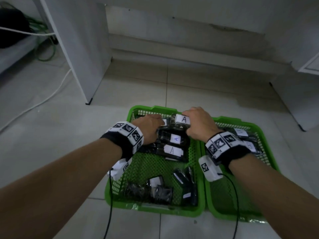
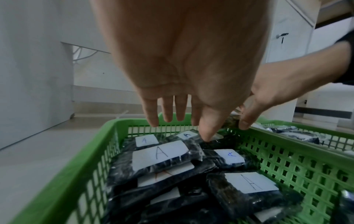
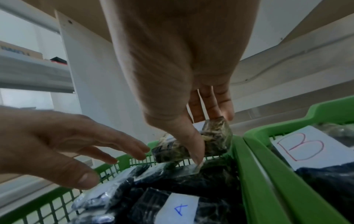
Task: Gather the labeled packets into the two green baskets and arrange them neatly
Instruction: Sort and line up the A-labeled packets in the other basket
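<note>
surroundings: white cabinet leg (image 1: 82,54) and white cable (image 1: 43,99) on the floor, left of the baskets | left basket (image 1: 151,207): A packets (image 1: 172,150) | right basket (image 1: 255,128): B packets (image 3: 300,145) | right hand (image 1: 198,124) grip pinches an A packet (image 1: 182,121) at the left basket's far edge | left hand (image 1: 148,128) grip wide, fingers straight, over packets

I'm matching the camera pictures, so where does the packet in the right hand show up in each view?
Head: held packet, upper middle, label A up.
Left wrist: mostly hidden behind the left hand; sliver right of centre.
Right wrist: centre, underside.
Shared landmark: left basket's far rim.
</note>
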A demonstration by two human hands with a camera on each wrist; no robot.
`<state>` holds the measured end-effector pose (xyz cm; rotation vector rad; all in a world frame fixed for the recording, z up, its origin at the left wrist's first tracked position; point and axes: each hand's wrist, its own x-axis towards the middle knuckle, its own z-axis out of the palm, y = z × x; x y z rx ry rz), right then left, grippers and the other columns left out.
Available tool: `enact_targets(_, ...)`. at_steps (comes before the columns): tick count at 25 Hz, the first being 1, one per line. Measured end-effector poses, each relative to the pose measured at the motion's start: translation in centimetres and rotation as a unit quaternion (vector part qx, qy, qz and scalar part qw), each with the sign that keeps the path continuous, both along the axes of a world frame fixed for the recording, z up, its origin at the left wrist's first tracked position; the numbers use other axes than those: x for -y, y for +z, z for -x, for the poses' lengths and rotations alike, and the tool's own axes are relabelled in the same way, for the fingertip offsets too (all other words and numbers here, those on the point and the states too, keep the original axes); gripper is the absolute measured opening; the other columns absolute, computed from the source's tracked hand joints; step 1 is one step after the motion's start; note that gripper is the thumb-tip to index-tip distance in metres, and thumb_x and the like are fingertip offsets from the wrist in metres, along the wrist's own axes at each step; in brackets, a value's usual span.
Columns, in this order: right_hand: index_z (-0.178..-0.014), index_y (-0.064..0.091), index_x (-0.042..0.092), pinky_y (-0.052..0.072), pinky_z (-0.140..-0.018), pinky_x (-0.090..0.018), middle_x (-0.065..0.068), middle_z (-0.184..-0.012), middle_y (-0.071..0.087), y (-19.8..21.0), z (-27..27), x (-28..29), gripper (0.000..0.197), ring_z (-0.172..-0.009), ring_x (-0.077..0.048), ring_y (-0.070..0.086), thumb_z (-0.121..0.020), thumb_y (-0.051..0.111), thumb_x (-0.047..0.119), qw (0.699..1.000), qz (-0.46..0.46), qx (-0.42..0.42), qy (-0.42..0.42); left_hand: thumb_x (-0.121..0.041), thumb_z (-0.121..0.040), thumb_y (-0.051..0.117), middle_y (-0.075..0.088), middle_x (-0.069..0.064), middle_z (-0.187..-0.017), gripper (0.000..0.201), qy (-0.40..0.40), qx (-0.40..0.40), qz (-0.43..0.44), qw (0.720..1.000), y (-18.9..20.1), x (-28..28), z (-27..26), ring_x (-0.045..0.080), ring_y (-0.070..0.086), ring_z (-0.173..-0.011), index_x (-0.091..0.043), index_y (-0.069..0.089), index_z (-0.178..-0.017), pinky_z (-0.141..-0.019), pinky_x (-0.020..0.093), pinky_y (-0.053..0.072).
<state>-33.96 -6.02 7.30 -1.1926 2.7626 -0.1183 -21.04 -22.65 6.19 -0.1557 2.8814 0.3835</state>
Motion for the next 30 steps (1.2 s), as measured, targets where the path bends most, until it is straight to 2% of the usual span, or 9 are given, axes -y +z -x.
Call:
enact_targets(2, -0.092, 0.068, 0.016, 0.042, -0.072, -0.029, 0.0, -0.097, 0.059, -0.5, 0.4, 0.6, 0.029, -0.101, -0.021, 0.052, -0.07, 0.073, -0.002, 1.0, -0.019, -0.011, 0.011, -0.018, -0.095, 0.054, 0.015, 0.003, -0.165, 0.064, -0.009, 0.047, 0.012, 0.999, -0.7, -0.7, 1.1, 0.025, 0.022, -0.149, -0.025, 0.029, -0.154, -0.118, 0.042, 0.031)
enact_targets(4, -0.097, 0.066, 0.013, 0.043, -0.073, -0.029, -0.001, -0.098, 0.06, -1.0, 0.3, 0.9, 0.031, -0.101, -0.021, 0.051, -0.072, 0.073, -0.005, 0.999, -0.021, -0.022, 0.02, -0.017, -0.097, 0.051, 0.003, 0.006, -0.167, 0.067, -0.015, 0.076, 0.029, 0.997, -1.5, -0.7, 1.3, 0.025, 0.02, -0.151, -0.028, 0.021, -0.156, -0.117, 0.039, 0.032)
enact_targets(7, -0.107, 0.064, 0.007, 0.05, -0.081, -0.03, -0.006, -0.108, 0.056, -1.8, 0.1, 1.3, 0.034, -0.105, -0.022, 0.05, -0.076, 0.074, -0.005, 0.998, -0.016, -0.047, 0.024, -0.009, -0.097, 0.049, -0.004, 0.005, -0.167, 0.072, -0.015, 0.077, 0.043, 0.996, -2.5, -0.1, 0.8, 0.026, 0.038, -0.143, -0.029, 0.016, -0.158, -0.102, 0.032, 0.044)
enact_targets(10, -0.098, 0.068, 0.005, 0.051, -0.08, -0.031, -0.007, -0.108, 0.051, -2.3, -0.4, 1.8, 0.025, -0.102, -0.022, 0.049, -0.076, 0.077, -0.003, 0.997, -0.035, -0.062, 0.026, -0.008, -0.097, 0.049, 0.001, 0.005, -0.166, 0.071, -0.011, 0.058, 0.062, 0.996, -2.9, 0.2, 0.5, 0.025, 0.055, -0.128, -0.03, 0.019, -0.157, -0.088, 0.03, 0.05)
enact_targets(15, -0.104, 0.066, 0.008, 0.043, -0.078, -0.029, -0.003, -0.103, 0.052, -2.0, 0.2, 1.8, 0.029, -0.098, -0.019, 0.048, -0.077, 0.076, -0.001, 0.997, -0.04, -0.051, 0.042, -0.005, -0.096, 0.052, 0.009, 0.002, -0.166, 0.071, -0.001, 0.048, 0.05, 0.998, -2.8, 0.2, 0.4, 0.024, 0.049, -0.134, -0.029, 0.023, -0.156, -0.097, 0.03, 0.047)
enact_targets(20, -0.129, 0.058, 0.011, 0.05, -0.093, -0.033, -0.001, -0.117, 0.053, -2.4, 0.5, 1.5, 0.056, -0.11, -0.019, 0.05, -0.079, 0.082, 0.018, 0.998, -0.033, -0.028, 0.034, -0.006, -0.095, 0.052, 0.015, 0.001, -0.165, 0.067, -0.004, 0.039, 0.036, 0.999, -2.6, 0.1, 0.6, 0.023, 0.047, -0.136, -0.027, 0.029, -0.154, -0.102, 0.03, 0.045)
enact_targets(25, -0.131, 0.055, 0.014, 0.045, -0.098, -0.03, 0.003, -0.123, 0.05, -2.1, 0.7, 1.6, 0.059, -0.118, -0.016, 0.045, -0.08, 0.083, 0.025, 0.999, 0.037, -0.008, 0.003, -0.011, -0.087, 0.065, 0.032, 0.003, -0.158, 0.072, 0.021, -0.012, -0.004, 1.0, -2.6, 0.8, 0.2, 0.022, 0.035, -0.143, -0.02, 0.034, -0.151, -0.116, 0.034, 0.035)
enact_targets(27, -0.125, 0.058, 0.016, 0.044, -0.095, -0.03, 0.004, -0.119, 0.05, -1.4, 0.5, 2.3, 0.054, -0.114, -0.015, 0.045, -0.079, 0.083, 0.029, 0.998, 0.067, -0.002, 0.011, -0.024, -0.078, 0.073, 0.042, 0.003, -0.15, 0.072, 0.047, -0.03, 0.05, 0.997, -2.1, 2.2, -0.2, 0.023, 0.038, -0.139, -0.02, 0.044, -0.144, -0.117, 0.039, 0.033)
enact_targets(30, -0.117, 0.061, 0.017, 0.046, -0.091, -0.03, 0.005, -0.112, 0.05, -1.0, -0.8, 4.9, 0.046, -0.108, -0.016, 0.047, -0.078, 0.083, 0.026, 0.996, 0.077, 0.01, 0.048, -0.049, -0.07, 0.075, 0.05, 0.002, -0.136, 0.063, 0.058, -0.013, 0.216, 0.975, -1.0, 4.1, -1.1, 0.025, 0.036, -0.133, -0.025, 0.058, -0.126, -0.122, 0.047, 0.016)
